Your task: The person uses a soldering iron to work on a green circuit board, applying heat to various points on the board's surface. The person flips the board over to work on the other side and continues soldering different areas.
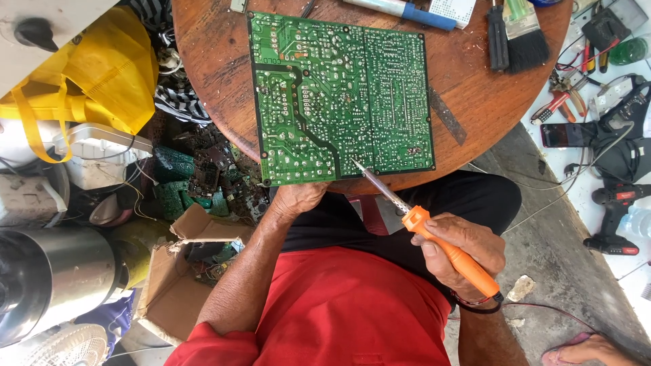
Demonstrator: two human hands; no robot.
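A large green circuit board (339, 95) lies solder side up on a round wooden table (461, 102). My left hand (298, 198) grips the board's near edge at the table rim. My right hand (468, 254) holds an orange-handled soldering iron (447, 251). Its metal tip (357, 164) touches the board close to the near edge, right of the left hand.
A paintbrush (525, 34) and a blue-capped tube (407, 10) lie at the table's far side. Pliers (559, 102), a phone (563, 134) and a cordless drill (614, 217) sit on the white surface at right. A cardboard box (176, 271) and scrap boards (183, 176) fill the left floor.
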